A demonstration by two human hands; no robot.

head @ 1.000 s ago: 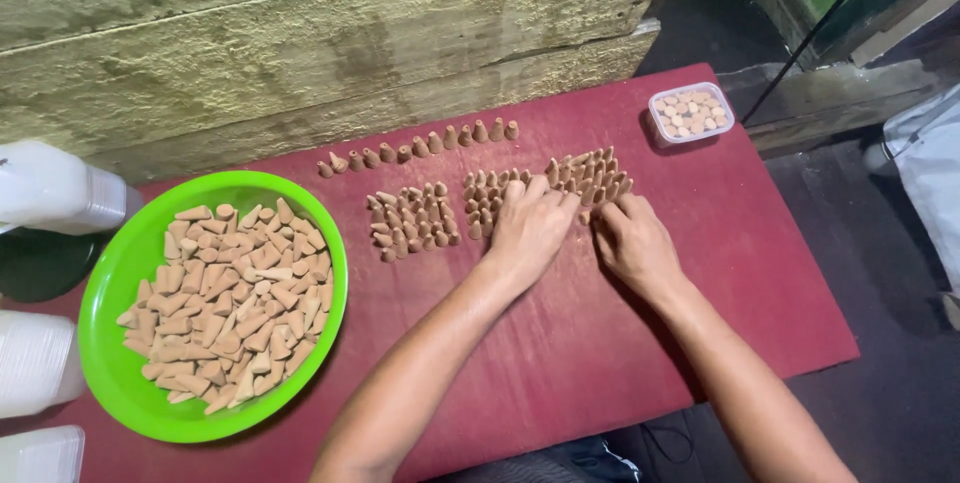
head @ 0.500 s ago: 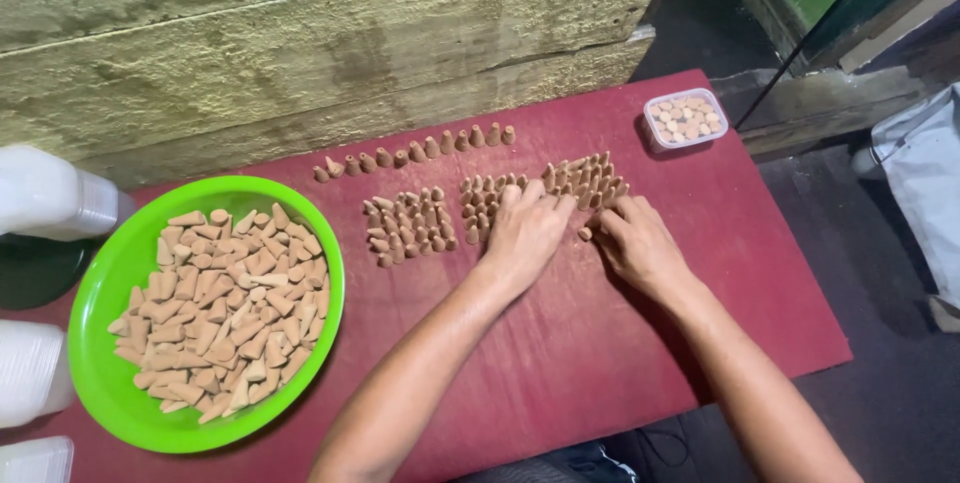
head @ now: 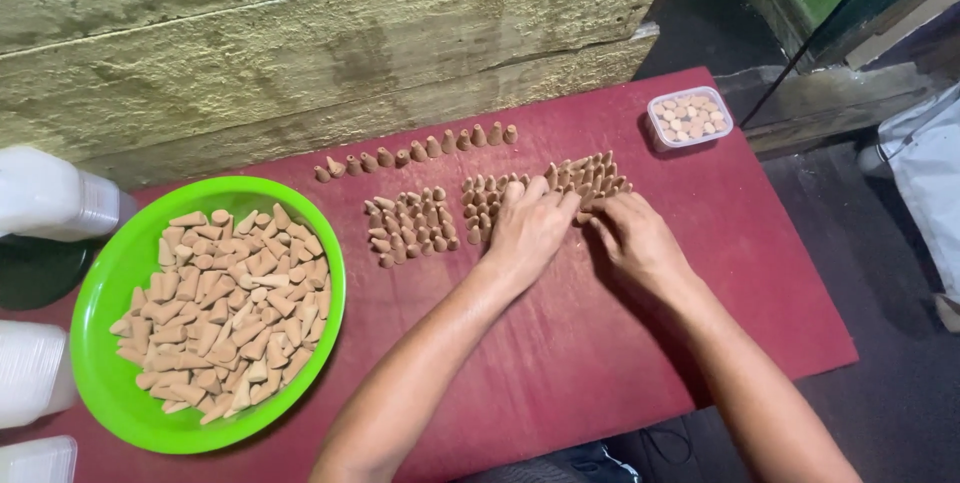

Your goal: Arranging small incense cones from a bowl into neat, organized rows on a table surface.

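Small brown cones stand upright in tight clusters on a dark red table. My left hand lies flat, fingers touching the near edge of the middle cluster. My right hand rests beside it, fingertips against the right cluster. Whether a cone sits between the fingers is hidden. Another cluster stands to the left, and a single row of cones runs behind them.
A round green plate heaped with loose cones sits at the table's left. A small clear box of cones stands at the back right. White plastic containers line the left edge. A rough stone wall rises behind the table.
Both hands have stayed at the middle and right clusters, with only slight shifts of the fingers. The view has drifted a little.
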